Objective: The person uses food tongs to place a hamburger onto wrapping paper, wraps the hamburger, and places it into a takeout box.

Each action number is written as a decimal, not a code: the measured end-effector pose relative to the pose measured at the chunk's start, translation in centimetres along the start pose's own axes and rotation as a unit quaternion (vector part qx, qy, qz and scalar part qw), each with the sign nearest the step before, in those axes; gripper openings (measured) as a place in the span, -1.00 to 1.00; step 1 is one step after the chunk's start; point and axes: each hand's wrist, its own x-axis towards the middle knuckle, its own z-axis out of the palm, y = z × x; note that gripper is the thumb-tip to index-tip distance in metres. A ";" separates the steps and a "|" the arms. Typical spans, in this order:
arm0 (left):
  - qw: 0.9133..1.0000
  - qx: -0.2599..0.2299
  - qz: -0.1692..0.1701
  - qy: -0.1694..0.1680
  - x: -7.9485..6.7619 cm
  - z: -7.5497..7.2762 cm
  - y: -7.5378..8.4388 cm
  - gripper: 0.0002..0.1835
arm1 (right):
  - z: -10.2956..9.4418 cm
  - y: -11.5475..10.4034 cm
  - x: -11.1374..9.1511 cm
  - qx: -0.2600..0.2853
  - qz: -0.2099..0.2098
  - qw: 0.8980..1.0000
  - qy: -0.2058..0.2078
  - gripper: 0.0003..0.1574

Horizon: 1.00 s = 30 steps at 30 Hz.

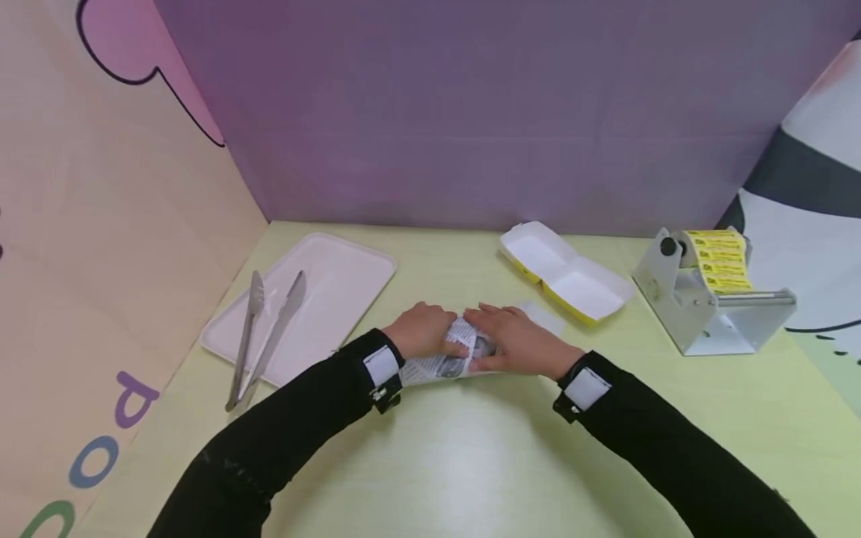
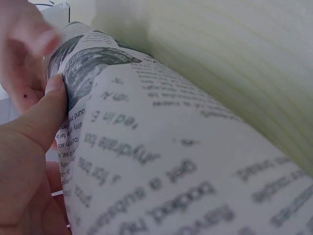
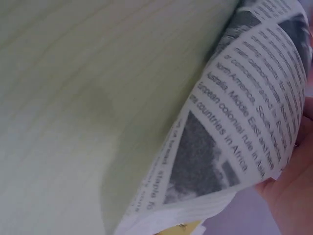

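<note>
A newsprint-patterned wrapping paper (image 1: 440, 366) lies rolled into a bulging, slanted packet at the middle of the table; whatever is inside is hidden. My left hand (image 1: 424, 331) holds its left part, the thumb (image 2: 41, 120) along the near side and the other fingers behind. Just to the right, my right hand (image 1: 516, 341) grips the packet with fingers over the top and thumb on the near side. In the right wrist view the paper (image 3: 234, 112) tapers toward a loose, open end, and the right hand (image 3: 291, 191) shows at the edge behind it.
A white tray (image 1: 343, 273) stands at the back left, with metal tongs (image 1: 247, 336) and a knife-like utensil (image 1: 276, 329) across it. Behind the right hand sits an open white-and-yellow takeaway box (image 1: 581, 288). A label dispenser (image 1: 713, 299) with yellow labels is at the right. Walls border the table.
</note>
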 end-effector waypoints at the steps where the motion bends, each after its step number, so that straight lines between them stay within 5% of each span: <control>1: 1.000 -0.003 -0.003 -0.001 0.0 0.0 0.1 -0.39 | -0.2 0.4 -0.2 0.017 0.016 1.000 0.007 -0.08; 6: 1.000 -0.013 -0.017 -0.015 0.1 -0.2 0.3 -0.42 | -1.7 3.4 -1.9 0.064 0.162 0.983 0.058 -0.44; 10: 0.999 -0.023 -0.028 -0.029 0.0 -0.4 0.4 -0.43 | -2.5 5.4 -3.3 0.044 0.263 0.963 0.039 -0.58; 16: 0.998 -0.044 -0.026 -0.046 0.1 -0.5 0.1 -0.51 | -2.0 6.6 -4.0 0.010 0.296 0.955 -0.015 -0.83; 22: 0.997 -0.043 -0.020 -0.055 0.1 -0.6 0.1 -0.54 | -1.7 6.3 -3.1 0.007 0.319 0.947 -0.025 -0.82; 30: 0.997 -0.036 -0.026 -0.059 0.0 -0.7 0.5 -0.50 | -1.8 6.1 -2.2 0.075 0.382 0.920 -0.045 -0.71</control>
